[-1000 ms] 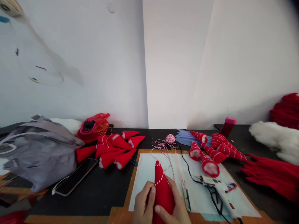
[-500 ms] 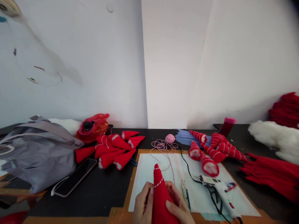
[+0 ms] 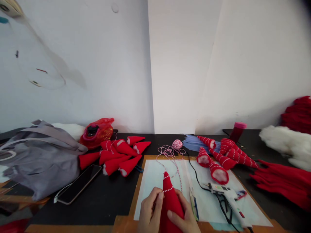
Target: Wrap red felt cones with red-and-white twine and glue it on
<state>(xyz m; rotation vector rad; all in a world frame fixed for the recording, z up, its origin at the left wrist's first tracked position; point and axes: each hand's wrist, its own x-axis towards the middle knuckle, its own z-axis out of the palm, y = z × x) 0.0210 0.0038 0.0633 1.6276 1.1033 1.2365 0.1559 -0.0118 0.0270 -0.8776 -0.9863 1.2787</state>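
Left fingers (image 3: 158,204) pinch the striped cord (image 3: 168,189) beside the red cone (image 3: 171,205); right fingers (image 3: 175,218) curl around the cone. Light, even tension should keep it snug.

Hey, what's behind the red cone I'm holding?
Beyond the red cone are a white sheet, loose red-and-white cord and a striped cord ball. Whatever the cone, left hand and right hand cover can't be seen.

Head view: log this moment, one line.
left hand: pinching striped cord; right hand: holding red cone; striped cord: wrapped near cone tip; cord ball: beyond cone
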